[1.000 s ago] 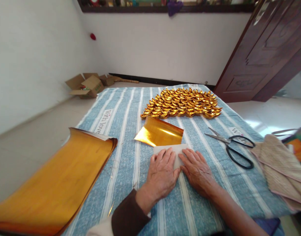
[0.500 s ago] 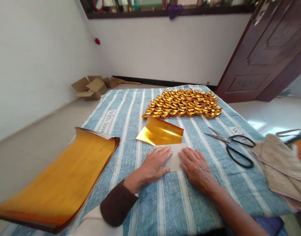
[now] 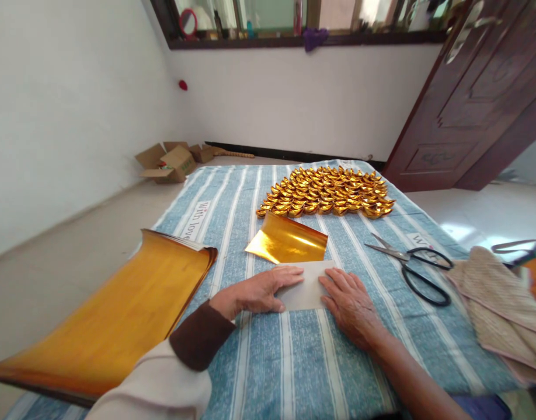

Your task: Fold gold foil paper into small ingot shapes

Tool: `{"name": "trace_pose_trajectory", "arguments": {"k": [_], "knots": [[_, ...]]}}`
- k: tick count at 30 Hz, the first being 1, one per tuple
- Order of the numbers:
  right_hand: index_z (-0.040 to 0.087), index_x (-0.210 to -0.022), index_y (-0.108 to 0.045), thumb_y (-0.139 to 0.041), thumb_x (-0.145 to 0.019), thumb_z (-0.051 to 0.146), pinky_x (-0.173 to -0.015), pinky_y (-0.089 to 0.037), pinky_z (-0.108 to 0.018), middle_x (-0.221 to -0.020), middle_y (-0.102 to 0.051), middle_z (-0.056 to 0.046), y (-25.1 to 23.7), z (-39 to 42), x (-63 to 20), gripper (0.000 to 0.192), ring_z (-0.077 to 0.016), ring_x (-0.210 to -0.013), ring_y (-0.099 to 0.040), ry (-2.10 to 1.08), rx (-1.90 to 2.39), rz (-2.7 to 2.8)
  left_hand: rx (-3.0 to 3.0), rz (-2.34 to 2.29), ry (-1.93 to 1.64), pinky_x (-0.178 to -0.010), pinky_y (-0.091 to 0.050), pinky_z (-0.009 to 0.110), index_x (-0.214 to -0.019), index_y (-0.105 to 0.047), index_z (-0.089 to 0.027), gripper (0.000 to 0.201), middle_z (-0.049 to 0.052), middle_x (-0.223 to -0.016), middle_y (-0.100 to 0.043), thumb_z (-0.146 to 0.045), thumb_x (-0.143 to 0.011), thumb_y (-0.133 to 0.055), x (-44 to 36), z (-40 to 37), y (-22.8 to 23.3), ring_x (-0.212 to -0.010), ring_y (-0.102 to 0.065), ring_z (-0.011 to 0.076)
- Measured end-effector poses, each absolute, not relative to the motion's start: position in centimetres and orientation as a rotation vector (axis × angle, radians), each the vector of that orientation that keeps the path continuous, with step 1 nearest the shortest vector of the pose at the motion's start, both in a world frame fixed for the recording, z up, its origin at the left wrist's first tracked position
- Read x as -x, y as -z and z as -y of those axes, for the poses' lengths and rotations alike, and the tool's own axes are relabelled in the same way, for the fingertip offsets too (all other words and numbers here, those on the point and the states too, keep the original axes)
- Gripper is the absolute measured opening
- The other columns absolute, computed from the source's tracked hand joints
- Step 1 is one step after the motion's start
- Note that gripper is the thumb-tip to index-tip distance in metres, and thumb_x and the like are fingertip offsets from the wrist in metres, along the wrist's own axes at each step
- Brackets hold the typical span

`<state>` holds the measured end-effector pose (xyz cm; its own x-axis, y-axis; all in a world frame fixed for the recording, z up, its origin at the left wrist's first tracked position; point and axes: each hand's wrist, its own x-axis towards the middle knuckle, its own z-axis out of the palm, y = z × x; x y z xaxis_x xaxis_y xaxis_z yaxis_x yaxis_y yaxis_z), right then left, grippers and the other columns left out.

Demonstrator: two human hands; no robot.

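Note:
A pale grey-white paper sheet (image 3: pixel 309 289) lies flat on the striped cloth before me, its blank side up. My left hand (image 3: pixel 265 290) rests at its left edge, fingers stretched over the far left corner and thumb apart near the lower left corner. On the right side of the paper my right hand (image 3: pixel 349 297) lies with spread fingers pressing on the edge. Just beyond it is a shiny gold foil sheet (image 3: pixel 289 240), slightly curled. Several folded gold paper ingots (image 3: pixel 327 192) are packed in rows farther back.
A thick stack of gold sheets (image 3: pixel 119 309) lies at the left. Black-handled scissors (image 3: pixel 408 256) lie partly spread on the right, beside a beige cloth (image 3: pixel 496 297). A cardboard box (image 3: pixel 174 163) stands on the floor, and a brown door (image 3: pixel 473 111) is at the back right.
My left hand has slid left toward the paper's edge, uncovering more of it. My right hand stays on the right side. The camera view has tilted up slightly.

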<state>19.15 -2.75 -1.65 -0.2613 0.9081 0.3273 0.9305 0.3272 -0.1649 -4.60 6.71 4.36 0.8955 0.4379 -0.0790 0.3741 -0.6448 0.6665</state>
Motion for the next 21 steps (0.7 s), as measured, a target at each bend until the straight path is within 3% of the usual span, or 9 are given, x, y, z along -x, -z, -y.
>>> {"name": "trace_pose_trajectory", "arguments": {"k": [8, 12, 15, 21], "knots": [[0.022, -0.120, -0.058, -0.046, -0.092, 0.023, -0.101, -0.038, -0.049, -0.129, -0.058, -0.008, 2.0, 2.8, -18.9, 0.031, -0.0264, -0.121, -0.050, 0.125, 1.620, 2.205, -2.271, -0.727, -0.178, -0.106, -0.035, 0.044, -0.127, -0.059, -0.026, 0.062, 0.007, -0.139, -0.052, -0.014, -0.067, -0.059, 4.5, -5.4, -5.9, -0.128, -0.048, 0.0282], [0.023, -0.121, -0.057, -0.046, -0.091, 0.022, -0.102, -0.038, -0.050, -0.130, -0.057, -0.008, 2.2, 2.9, -18.8, 0.031, -0.0268, -0.122, -0.049, 0.139, 1.619, 2.215, -2.310, -0.992, -0.407, -0.096, -0.046, 0.035, -0.109, -0.067, -0.024, 0.045, 0.004, -0.119, -0.067, -0.009, -0.070, -0.050, 5.5, -4.8, -5.3, -0.108, -0.062, 0.0218], [0.022, -0.120, -0.057, -0.047, -0.091, 0.022, -0.101, -0.039, -0.050, -0.129, -0.058, -0.008, 2.5, 2.9, -18.9, 0.031, -0.0274, -0.122, -0.050, 0.175, 1.598, 2.215, -2.381, -1.309, -0.626, -0.085, -0.052, 0.032, -0.106, -0.066, -0.020, 0.037, 0.006, -0.104, -0.070, -0.009, -0.075, -0.048, 6.4, -4.8, -4.2, -0.094, -0.066, 0.0199], [0.021, -0.119, -0.058, -0.048, -0.090, 0.024, -0.096, -0.044, -0.050, -0.126, -0.059, -0.010, 3.0, 2.6, -19.3, 0.030, -0.0289, -0.119, -0.052, 0.237, 1.576, 2.225, -2.648, -1.524, -0.634, -0.090, -0.053, 0.034, -0.127, -0.053, -0.015, 0.049, 0.012, -0.132, -0.057, -0.002, -0.082, -0.039, 5.9, -5.2, -2.2, -0.118, -0.057, 0.0224]]}}
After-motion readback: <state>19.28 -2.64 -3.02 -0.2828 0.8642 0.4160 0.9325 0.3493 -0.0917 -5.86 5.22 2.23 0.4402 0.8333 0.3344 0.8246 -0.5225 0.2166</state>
